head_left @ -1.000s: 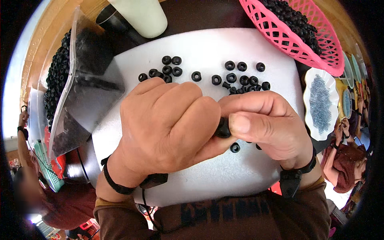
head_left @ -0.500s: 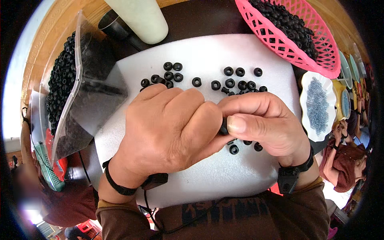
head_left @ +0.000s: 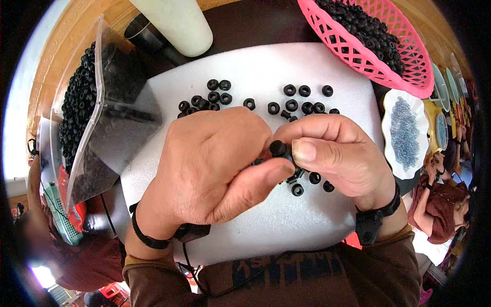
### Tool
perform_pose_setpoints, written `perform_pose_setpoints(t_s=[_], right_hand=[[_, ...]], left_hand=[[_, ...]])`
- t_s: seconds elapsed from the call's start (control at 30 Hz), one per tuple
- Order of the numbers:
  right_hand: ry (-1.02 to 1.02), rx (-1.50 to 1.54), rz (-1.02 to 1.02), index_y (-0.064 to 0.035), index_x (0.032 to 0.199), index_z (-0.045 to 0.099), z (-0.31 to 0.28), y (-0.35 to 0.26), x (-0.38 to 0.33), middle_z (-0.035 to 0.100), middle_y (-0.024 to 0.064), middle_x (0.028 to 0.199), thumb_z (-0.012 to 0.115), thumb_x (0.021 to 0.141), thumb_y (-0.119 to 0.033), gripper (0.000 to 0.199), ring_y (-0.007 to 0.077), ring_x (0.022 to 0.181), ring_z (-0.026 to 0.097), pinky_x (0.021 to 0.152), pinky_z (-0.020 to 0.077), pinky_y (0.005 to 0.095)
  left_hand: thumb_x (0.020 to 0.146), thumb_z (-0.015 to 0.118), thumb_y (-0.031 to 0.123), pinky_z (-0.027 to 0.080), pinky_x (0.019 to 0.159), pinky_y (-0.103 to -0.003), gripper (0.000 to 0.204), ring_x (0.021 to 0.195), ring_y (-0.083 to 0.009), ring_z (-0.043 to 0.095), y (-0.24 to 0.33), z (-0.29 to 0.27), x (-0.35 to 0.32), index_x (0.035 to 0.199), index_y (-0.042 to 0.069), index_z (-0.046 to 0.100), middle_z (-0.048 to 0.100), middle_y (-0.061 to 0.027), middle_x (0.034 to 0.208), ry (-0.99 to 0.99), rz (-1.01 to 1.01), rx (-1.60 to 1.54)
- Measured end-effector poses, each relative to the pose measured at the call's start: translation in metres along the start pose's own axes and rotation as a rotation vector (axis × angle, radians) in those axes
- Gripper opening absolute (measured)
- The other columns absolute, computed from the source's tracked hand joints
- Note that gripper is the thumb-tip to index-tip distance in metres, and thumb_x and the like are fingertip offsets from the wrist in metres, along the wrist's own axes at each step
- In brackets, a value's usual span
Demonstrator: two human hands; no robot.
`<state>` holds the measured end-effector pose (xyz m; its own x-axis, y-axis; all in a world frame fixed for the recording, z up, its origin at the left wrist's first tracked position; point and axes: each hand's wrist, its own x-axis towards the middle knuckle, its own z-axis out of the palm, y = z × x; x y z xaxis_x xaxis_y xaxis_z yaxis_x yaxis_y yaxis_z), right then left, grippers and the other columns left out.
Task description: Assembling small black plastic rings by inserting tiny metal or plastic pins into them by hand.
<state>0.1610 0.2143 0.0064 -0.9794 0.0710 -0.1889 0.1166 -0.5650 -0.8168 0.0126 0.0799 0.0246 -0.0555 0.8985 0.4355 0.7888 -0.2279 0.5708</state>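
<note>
One black piece (head_left: pixel 277 148) | thumb-pinched in right hand (head_left: pixel 342 158) | left hand (head_left: pixel 217 158) half-curled beside, hold unclear

Reads bright on the white mat (head_left: pixel 245 238), dim on the dark tabletop (head_left: pixel 255 25). Shows soft grey shading below the right hand (head_left: pixel 340 158). Blows out at lower left and on the left wall (head_left: pixel 19 128). Bends the wood edging (head_left: pixel 66 48) into an arc; fades to black at 4 corners. Blurs 1 patch, lower left.

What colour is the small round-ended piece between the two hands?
The small round-ended piece is black, showing best in the head view.
</note>
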Motion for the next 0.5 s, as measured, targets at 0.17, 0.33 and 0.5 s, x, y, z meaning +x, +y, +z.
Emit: perform_pose_setpoints(t_s=[0.17,0.33,0.5], right_hand=[[-0.028,0.014,0.067,0.0010,0.102,0.062,0.002,-0.002,0.000,0.065,0.0056,0.089,0.055,0.092,-0.026,0.030,0.0102,0.084,0.059,0.080,0.0450,0.0232],[-0.051,0.096,0.044,0.0017,0.104,0.061,0.002,0.004,0.004,0.064,0.0070,0.091,0.055,0.091,-0.027,0.032,0.0134,0.088,0.061,0.081,0.0455,0.0240],[-0.071,0.131,0.031,0.0016,0.103,0.061,0.001,-0.001,0.000,0.064,0.0071,0.091,0.055,0.091,-0.029,0.033,0.0137,0.087,0.061,0.081,0.0458,0.0245]], left_hand=[[0.085,0.054,0.034,0.034,0.047,-0.033,0.036,0.050,-0.0255,0.047,0.004,0.000,0.000,0.070,0.001,0.054,0.047,-0.0094,0.058,-0.071,-0.200,-0.158],[0.086,0.059,0.014,0.036,0.042,-0.032,0.021,0.045,-0.0210,0.049,0.002,0.001,0.001,0.069,0.002,0.054,0.050,-0.0070,0.056,-0.016,-0.158,-0.227],[0.089,0.055,0.012,0.035,0.044,-0.030,0.021,0.046,-0.0172,0.048,0.015,0.001,0.003,0.072,0.001,0.056,0.050,-0.0070,0.059,0.051,-0.329,-0.400]])
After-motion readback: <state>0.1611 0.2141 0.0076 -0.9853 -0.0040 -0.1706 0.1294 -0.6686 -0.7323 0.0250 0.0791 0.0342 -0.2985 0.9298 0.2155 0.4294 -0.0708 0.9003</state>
